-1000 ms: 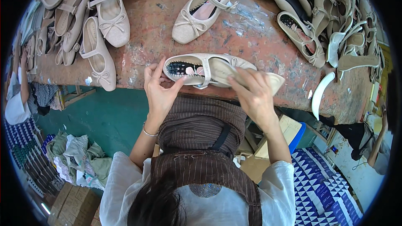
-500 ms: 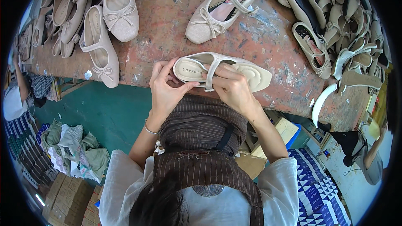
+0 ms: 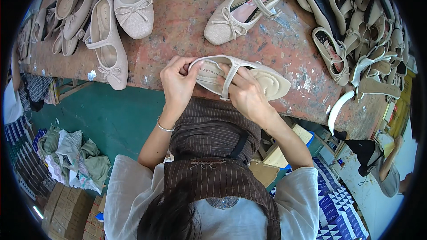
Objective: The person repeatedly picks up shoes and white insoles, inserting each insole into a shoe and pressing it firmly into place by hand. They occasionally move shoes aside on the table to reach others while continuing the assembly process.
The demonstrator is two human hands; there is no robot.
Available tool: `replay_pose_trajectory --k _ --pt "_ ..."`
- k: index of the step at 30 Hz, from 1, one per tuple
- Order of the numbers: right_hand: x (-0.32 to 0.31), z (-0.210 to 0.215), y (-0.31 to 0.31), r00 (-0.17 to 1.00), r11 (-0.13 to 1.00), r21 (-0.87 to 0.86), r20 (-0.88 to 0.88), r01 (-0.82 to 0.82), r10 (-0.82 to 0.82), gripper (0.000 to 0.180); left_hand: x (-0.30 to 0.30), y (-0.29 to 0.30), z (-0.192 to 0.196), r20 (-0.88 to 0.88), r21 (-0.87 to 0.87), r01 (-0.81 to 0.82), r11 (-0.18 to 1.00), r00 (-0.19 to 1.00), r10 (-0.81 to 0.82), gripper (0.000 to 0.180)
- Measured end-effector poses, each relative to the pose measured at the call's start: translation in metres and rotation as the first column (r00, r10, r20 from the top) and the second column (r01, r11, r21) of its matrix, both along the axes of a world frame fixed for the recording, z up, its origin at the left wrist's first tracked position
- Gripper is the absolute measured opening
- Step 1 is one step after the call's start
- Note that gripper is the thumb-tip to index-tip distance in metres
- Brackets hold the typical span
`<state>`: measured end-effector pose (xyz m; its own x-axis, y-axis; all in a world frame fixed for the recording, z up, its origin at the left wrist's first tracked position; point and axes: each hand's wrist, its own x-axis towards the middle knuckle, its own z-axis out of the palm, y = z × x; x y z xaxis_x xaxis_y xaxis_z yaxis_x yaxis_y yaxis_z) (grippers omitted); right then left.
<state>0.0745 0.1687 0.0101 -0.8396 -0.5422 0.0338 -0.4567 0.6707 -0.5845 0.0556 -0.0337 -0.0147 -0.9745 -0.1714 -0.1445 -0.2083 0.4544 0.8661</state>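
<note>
A beige strapped flat shoe (image 3: 227, 80) lies sideways at the table's near edge, heel to the left. Inside it is a pale cushioned insole (image 3: 211, 72), whose padded front end shows beyond the strap, to the right of my fingers. My left hand (image 3: 179, 80) pinches the heel rim, thumb at the inner edge and fingers around the back. My right hand (image 3: 247, 94) is curled over the strap, with fingertips inside the shoe against the insole; those tips are partly hidden.
A finished-looking bow shoe (image 3: 247, 10) without insole stands beyond my hands. Several beige shoes (image 3: 109, 44) are at left. At right are piled shoes (image 3: 331, 55) and loose insoles (image 3: 379, 88). The worn red-brown table (image 3: 178, 22) has a curved near edge.
My left hand has shifted from the side of the heel up to its back rim, now pinching there. The heel end has turned slightly upward; my right hand stays at the strap.
</note>
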Motion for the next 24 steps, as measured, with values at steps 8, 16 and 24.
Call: replay_pose_trajectory --k 8,16,24 --pt "-0.013 0.002 -0.013 0.963 0.961 0.067 0.044 -0.269 0.267 0.057 -0.012 -0.002 0.002 -0.068 0.007 0.044 0.999 0.997 -0.044 0.006" --pt "0.027 0.019 -0.009 0.983 0.926 0.345 -0.147 0.155 -0.110 0.043 -0.009 -0.003 0.005 -0.058 -0.049 0.137 0.989 0.989 -0.140 0.009" --pt "-0.010 0.028 0.037 0.592 0.624 0.092 -0.449 0.776 -0.669 0.063 0.064 0.040 0.021 0.041 -0.173 0.470 0.865 0.881 -0.471 0.014"
